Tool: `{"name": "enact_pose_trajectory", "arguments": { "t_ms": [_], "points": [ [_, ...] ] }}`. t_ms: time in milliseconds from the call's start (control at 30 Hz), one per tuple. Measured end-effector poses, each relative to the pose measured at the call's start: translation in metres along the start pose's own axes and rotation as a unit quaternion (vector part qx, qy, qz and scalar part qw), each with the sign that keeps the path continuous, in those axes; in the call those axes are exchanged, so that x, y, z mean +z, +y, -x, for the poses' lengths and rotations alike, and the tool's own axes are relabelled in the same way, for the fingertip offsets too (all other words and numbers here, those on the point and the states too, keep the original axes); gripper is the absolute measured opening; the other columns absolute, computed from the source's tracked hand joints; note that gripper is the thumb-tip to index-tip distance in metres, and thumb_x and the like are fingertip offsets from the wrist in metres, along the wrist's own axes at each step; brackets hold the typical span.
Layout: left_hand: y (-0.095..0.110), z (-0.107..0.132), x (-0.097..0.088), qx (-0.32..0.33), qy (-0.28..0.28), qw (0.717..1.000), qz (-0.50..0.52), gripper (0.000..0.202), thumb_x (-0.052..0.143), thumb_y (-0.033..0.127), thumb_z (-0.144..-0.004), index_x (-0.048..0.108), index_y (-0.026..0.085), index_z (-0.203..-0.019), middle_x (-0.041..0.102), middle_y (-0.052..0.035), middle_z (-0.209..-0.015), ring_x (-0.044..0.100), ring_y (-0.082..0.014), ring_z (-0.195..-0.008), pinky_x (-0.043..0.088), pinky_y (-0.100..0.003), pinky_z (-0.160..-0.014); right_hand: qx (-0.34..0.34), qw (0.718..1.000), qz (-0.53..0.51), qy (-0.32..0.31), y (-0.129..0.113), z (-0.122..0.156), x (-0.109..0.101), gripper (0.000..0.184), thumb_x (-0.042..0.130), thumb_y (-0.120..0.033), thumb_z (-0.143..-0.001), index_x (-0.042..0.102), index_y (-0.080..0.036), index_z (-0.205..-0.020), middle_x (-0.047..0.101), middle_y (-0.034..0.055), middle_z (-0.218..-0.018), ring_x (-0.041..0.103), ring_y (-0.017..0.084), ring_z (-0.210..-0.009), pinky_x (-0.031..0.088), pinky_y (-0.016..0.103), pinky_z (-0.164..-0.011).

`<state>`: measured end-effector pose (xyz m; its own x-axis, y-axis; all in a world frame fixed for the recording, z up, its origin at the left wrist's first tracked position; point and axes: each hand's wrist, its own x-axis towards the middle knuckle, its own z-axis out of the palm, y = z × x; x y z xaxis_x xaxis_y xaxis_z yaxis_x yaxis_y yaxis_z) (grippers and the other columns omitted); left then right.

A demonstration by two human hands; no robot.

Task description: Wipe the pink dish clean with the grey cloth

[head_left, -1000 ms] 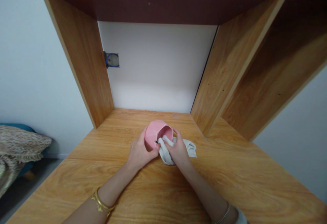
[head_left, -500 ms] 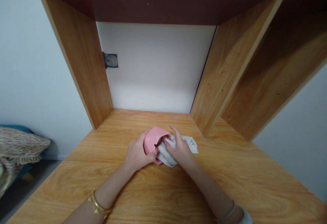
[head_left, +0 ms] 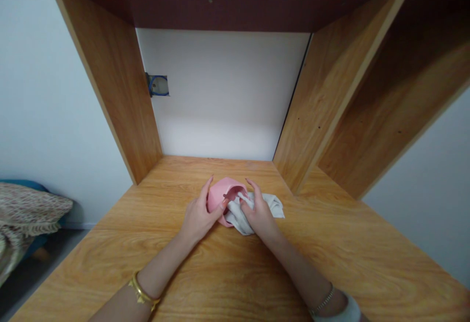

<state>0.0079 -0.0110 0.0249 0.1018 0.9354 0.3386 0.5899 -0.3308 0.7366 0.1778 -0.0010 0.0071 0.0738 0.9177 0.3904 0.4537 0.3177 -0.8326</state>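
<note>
Turned slightly, pink bowl [head_left: 219, 193] seemingly rests against left hand [head_left: 198, 218].

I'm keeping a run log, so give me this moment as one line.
left hand: holds pink container | right hand: holds light cloth at container's opening | setting: wooden desktop

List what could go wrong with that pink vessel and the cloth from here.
1. The pink vessel is tilted, its opening toward the right hand; it might slip or roll if the left hand loosens.
2. The pale cloth is bunched at the opening and could snag on the rim.
</note>
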Motion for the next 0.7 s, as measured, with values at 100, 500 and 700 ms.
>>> {"name": "enact_pose_trajectory", "arguments": {
  "t_ms": [100,500,700],
  "points": [
    [-0.002,0.0,0.004,0.002,-0.012,0.999,0.053,0.074,0.051,0.048,-0.077,0.019,0.016,-0.135,0.061,-0.0105,-0.103,0.061,-0.0225,-0.086,0.047,-0.036,-0.077,0.01,0.999,-0.034,0.031,0.002,-0.001,0.004,0.054,0.046,-0.017,-0.072,0.035,-0.017,-0.125,0.061,0.0066,-0.097,0.058,0.02,-0.091,0.044,0.034,-0.081],
    [0.001,0.003,0.013,0.031,-0.04,0.993,0.104,0.075,0.065,0.046,-0.066,0.029,0.016,-0.124,0.055,-0.0113,-0.115,0.055,-0.0221,-0.1,0.044,-0.033,-0.083,0.033,0.992,-0.094,0.077,0.005,-0.004,0.006,0.053,0.05,-0.024,-0.071,0.036,-0.016,-0.122,0.061,0.0079,-0.099,0.059,0.019,-0.088,0.046,0.034,-0.08],
    [0.0,0.002,0.013,0.009,-0.01,0.998,0.056,0.067,0.063,0.045,-0.067,0.035,0.015,-0.12,0.058,-0.0118,-0.109,0.057,-0.0245,-0.096,0.045,-0.036,-0.08,0.042,0.993,-0.076,0.08,0.003,-0.004,0.007,0.054,0.053,-0.025,-0.069,0.037,-0.015,-0.12,0.06,0.0076,-0.096,0.059,0.019,-0.085,0.047,0.033,-0.077]
  ]
}}
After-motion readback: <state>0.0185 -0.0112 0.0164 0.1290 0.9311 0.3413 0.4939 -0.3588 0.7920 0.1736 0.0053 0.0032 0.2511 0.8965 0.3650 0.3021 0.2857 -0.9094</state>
